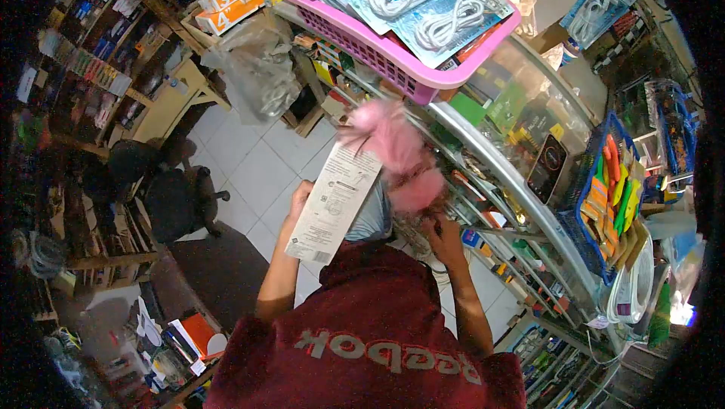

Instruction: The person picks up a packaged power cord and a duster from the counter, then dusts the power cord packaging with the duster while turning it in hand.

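My left hand grips the edge of a flat package whose printed back, with text, a diagram and a barcode, faces up. To the right of it, my right hand is closed on the lower end of a fluffy pink duster. The duster is blurred by motion, and its head overlaps the package's upper right edge. What my right fingers grip is partly hidden in shadow.
A pink basket of packaged white cables sits on the glass counter ahead. A blue basket of colourful tools stands at the right. Orange boxes are at upper left, and a black chair stands on the floor at left.
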Available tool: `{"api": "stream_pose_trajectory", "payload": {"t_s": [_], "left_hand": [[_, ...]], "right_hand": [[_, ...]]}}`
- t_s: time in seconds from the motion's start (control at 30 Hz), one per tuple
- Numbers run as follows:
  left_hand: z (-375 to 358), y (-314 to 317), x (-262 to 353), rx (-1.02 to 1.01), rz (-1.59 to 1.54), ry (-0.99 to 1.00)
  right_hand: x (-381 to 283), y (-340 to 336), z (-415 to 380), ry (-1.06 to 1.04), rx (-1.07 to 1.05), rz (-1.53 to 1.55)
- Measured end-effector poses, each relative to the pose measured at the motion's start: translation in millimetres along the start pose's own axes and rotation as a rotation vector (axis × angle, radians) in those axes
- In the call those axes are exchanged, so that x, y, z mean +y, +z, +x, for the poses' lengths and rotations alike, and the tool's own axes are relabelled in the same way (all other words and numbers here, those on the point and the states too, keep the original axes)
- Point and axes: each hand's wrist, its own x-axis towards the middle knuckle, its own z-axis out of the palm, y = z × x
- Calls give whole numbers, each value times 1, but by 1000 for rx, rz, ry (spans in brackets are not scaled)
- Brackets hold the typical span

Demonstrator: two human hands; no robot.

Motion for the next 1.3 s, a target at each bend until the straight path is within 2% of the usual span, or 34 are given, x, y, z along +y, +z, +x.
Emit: {"api": "stream_pose_trajectory", "payload": {"t_s": [0.03, 0.07, 0.13, 0.17, 0.2, 0.23, 0.3, 0.33, 0.43, 0.47, 0.53, 0.57, 0.6, 0.63, 0.7, 0.73, 0.8, 0.87, 0.97, 1.0, 1.07, 1.13, 1.17, 1.23, 1.27, 1.3], "left_hand": [[-1, 0, -4, -32, 104, 220], [-2, 22, -12, -67, 206, 436], [1, 104, 0, 1, 58, 298], [2, 146, 6, 40, -21, 233], [10, 100, 14, -196, -101, 98], [7, 100, 16, -105, -19, 97], [2, 123, 23, 75, 143, 72], [-2, 145, 18, 264, 261, 138], [6, 87, 7, 99, 418, 274], [15, 79, 25, -109, 217, 113], [10, 73, 16, 141, 384, 142], [6, 99, 16, 267, 463, 139], [0, 103, 10, 202, 533, 315], [-2, 110, 7, 228, 522, 342], [-7, 129, 3, 279, 501, 395], [-4, 70, -5, 392, 366, 305], [-7, 66, -7, 417, 413, 305], [-5, 101, -2, 232, 787, 479], [3, 114, 6, -82, 639, 581], [-5, 115, 6, 25, 513, 454], [-6, 104, 2, 86, 439, 342], [20, 49, -2, -5, 549, 377], [28, 38, -1, -50, 602, 397], [21, 94, 12, 76, 351, 234], [23, 68, 6, 176, 391, 278], [24, 68, 4, 274, 432, 317]], "right_hand": [[-2, 2, 0, -6, -38, 22], [-1, 3, 0, -116, -71, -62], [4, 3, 1, -336, -141, -239], [8, 5, 4, -212, -66, -203], [12, 8, 9, -93, 6, -166], [15, 12, 11, 27, 76, -126], [17, 14, 8, -141, -51, -140], [18, 14, 7, -223, -110, -148], [7, 3, 4, -288, -166, -188], [2, 1, 6, -172, -127, -154], [-8, 3, 11, 58, -56, -84], [-9, 3, 10, -64, -124, -127], [-8, 2, 7, -185, -188, -168], [-7, 1, 5, -304, -251, -209], [-12, -5, 10, -181, -193, -185], [-16, -9, 12, -119, -166, -175], [-34, -17, 11, -211, -234, -275], [-39, -18, 10, -270, -278, -303], [-35, -22, 10, -285, -275, -261], [-34, -23, 11, -268, -243, -252], [-29, -20, 9, -309, -242, -210], [-17, -11, 10, -431, -295, -146], [-13, -13, 10, -401, -303, -196], [1, -20, 10, -339, -323, -294], [17, -20, 12, -309, -272, -300], [28, -18, 13, -274, -219, -305]]}}
